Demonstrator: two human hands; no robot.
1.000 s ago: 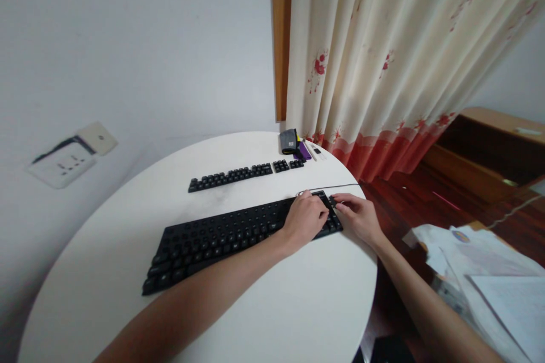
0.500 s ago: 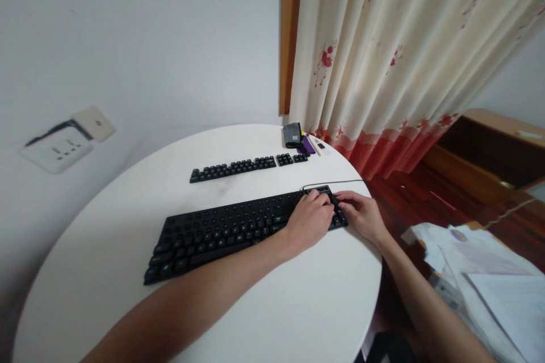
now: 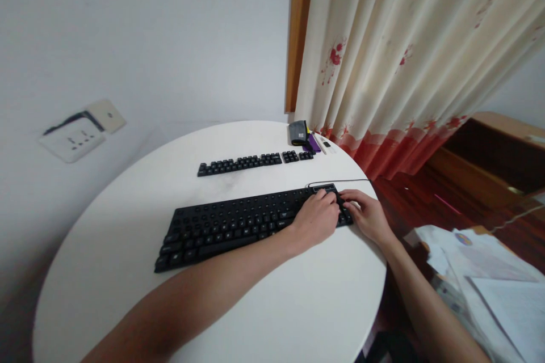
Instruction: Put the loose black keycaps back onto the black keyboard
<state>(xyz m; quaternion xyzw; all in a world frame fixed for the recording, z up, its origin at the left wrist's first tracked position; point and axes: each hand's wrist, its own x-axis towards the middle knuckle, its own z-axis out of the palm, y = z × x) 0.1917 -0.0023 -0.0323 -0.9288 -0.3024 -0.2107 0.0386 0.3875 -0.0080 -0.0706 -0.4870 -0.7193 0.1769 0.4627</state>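
Note:
A black keyboard [image 3: 238, 227] lies aslant on the white round table [image 3: 272, 300]. Its lower rows carry keycaps, while the upper rows show bare round key stems. My left hand [image 3: 317, 218] is bent over the number-pad end, fingers curled down onto the keys; its fingertips are partly hidden. At the right end, my right hand [image 3: 368, 215] has thumb and fingers closed at the keyboard's edge beside the left fingers. Any small keycap between them cannot be made out. Behind the keyboard, loose black keycaps [image 3: 242, 163] stand in grouped rows.
A grey pouch [image 3: 298, 133], a purple cloth [image 3: 313, 143] and a pale pen-like stick [image 3: 320, 144] lie at the table's far edge. The keyboard cable [image 3: 353, 180] runs off to the right. Papers [image 3: 481, 261] are piled beyond the right edge, below the curtain [image 3: 366, 68].
The view has shifted slightly, so the table and keyboard appear a little further right. Both hands stay at the keyboard's right end, with only slight finger movement.

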